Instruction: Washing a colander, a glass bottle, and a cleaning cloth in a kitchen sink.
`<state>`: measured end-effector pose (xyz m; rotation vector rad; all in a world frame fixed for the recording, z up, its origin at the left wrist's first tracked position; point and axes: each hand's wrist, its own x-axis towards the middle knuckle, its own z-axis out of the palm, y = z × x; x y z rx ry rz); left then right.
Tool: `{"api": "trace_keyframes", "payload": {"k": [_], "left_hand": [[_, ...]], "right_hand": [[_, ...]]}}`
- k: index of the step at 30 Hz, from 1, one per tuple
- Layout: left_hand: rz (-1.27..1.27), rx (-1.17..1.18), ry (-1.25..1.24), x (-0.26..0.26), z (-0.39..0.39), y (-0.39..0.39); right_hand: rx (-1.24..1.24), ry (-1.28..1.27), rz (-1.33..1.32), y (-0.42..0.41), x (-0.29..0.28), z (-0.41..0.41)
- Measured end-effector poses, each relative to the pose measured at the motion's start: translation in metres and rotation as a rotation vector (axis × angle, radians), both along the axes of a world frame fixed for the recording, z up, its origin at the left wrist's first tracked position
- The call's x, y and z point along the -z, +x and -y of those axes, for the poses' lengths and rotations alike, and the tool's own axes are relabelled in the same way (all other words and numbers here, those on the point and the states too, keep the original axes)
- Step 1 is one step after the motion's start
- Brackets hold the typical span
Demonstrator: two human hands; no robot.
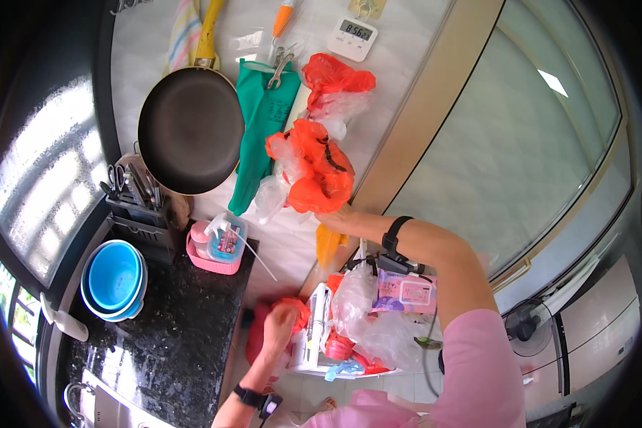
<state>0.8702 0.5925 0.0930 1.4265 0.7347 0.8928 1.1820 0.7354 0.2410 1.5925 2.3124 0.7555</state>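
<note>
My left hand point(280, 325) is low, beside the black countertop, with its fingers closed on a red plastic bag point(299, 311). A larger red or pink shape point(255, 334), blurred, lies just behind that hand. My right hand point(338, 218) reaches to the wall, at the lower edge of a bunch of red plastic bags point(321, 171). Its fingers are hidden behind the bunch, so their grip is not visible. Clear plastic bags point(272, 197) hang from the same bunch. Above it is another red bag point(336, 77), crumpled. A yellow-orange piece point(329, 246) hangs below my right hand.
A frying pan point(191, 131) and green rubber glove point(262, 128) hang on the wall. Blue bowls point(115, 275), a knife block point(142, 224) and a pink basket point(214, 262) stand on the countertop point(176, 342). A white rack point(313, 331) holds bags and a wipes pack point(406, 291).
</note>
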Motion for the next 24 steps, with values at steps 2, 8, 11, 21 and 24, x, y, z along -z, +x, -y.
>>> {"api": "trace_keyframes", "payload": {"k": [2,8,11,21,24], "left_hand": [[0.273,-0.052,-0.211,-0.048,-0.024,0.025],[1.108,0.384,-0.944,-0.124,-0.055,0.089],[0.691,0.044,-0.317,-0.126,-0.064,0.121],[-0.032,-0.628,1.208,-0.165,-0.147,0.186],[-0.131,-0.616,1.268,-0.122,-0.155,0.187]], "right_hand": [[0.023,-0.111,-0.263,-0.025,-0.017,0.01],[0.135,-0.455,-0.727,-0.127,-0.144,0.122],[-0.108,0.399,-0.275,-0.069,-0.22,0.106],[-0.627,0.767,0.193,-0.005,-0.329,0.054],[-0.586,0.757,0.196,-0.018,-0.33,0.059]]}}
